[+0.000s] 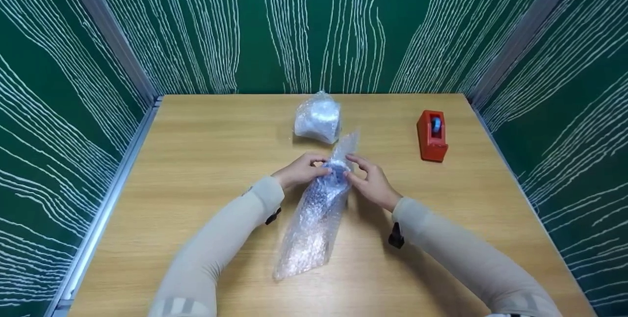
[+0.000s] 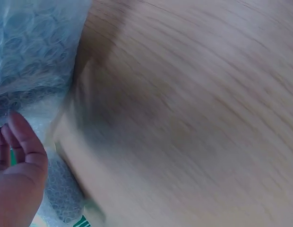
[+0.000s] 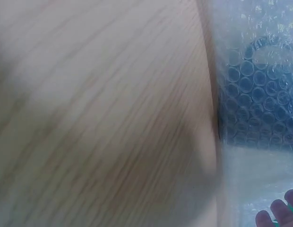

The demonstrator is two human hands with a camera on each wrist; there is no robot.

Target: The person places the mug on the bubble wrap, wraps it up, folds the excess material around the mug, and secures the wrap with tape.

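Observation:
A long piece of bubble wrap (image 1: 314,228) lies slantwise on the table, with a dark bluish thing showing through its upper middle; the plastic hides what kind it is. My left hand (image 1: 304,170) grips the wrap's left side near that thing, thumb on top. From the other side, my right hand (image 1: 375,184) holds the right edge between thumb and forefinger. Up close in the left wrist view, the left fingers curl beside the bubble wrap (image 2: 35,42). Only the right fingertips show at the corner of the right wrist view, below the bubble wrap (image 3: 257,90).
Behind the hands stands a rounded bundle in bubble wrap (image 1: 318,118). A red tape dispenser (image 1: 432,135) with a blue roll core sits at the back right of the wooden table (image 1: 206,145). Green panels (image 1: 417,8) with white wavy lines enclose the back and sides.

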